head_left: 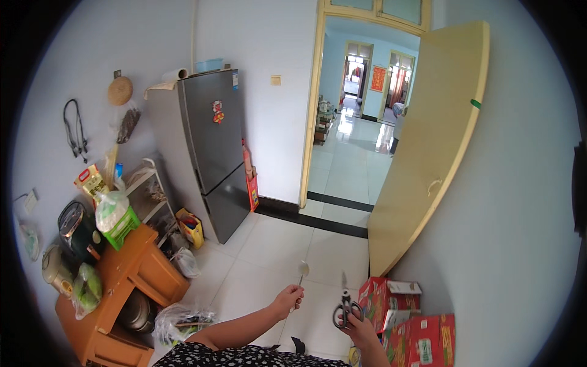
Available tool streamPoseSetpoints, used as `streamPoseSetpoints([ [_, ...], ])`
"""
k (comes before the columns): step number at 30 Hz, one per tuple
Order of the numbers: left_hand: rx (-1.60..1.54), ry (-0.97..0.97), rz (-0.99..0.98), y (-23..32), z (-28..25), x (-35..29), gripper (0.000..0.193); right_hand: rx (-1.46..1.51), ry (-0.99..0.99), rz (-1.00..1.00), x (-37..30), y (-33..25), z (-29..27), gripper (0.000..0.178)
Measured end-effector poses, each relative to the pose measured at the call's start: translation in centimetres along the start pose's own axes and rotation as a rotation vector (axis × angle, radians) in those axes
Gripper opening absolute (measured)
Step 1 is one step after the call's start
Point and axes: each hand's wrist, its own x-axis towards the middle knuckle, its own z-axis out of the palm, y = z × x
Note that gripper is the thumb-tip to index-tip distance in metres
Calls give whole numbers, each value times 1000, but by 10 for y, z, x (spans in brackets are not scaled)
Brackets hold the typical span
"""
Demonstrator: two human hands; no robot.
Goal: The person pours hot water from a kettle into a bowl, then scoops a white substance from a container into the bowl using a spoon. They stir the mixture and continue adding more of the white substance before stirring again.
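My left hand [287,301] is closed round the handle of a metal spoon [303,268], whose bowl points up and away from me. To its right, my right hand [357,327] grips a pair of kitchen scissors [346,300] by the dark looped handles, with the blades pointing upward. Spoon and scissors are apart, both held in the air over the white tiled floor [269,263]. Whether the spoon's bowl has anything in it is too small to tell.
A yellow door [428,140] stands open at the right, beside red cardboard boxes [422,339]. A dark grey fridge [214,134] is at the far left. An orange wooden desk [122,269] bears an air fryer [78,229], a cooker [58,272] and bags. A plastic bag [177,324] lies near my left forearm.
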Motion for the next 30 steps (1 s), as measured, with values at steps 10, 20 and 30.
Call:
streamPoseSetpoints([
  [10, 191, 194, 208, 152, 33, 296, 34, -229, -316, 157, 326, -161, 46, 33],
  [20, 346, -63, 169, 319, 143, 625, 34, -99, -118, 41, 577, -348, -7, 35],
  [30, 97, -71, -106, 421, 168, 969, 21, 64, -26, -83, 853, -536, -123, 35],
])
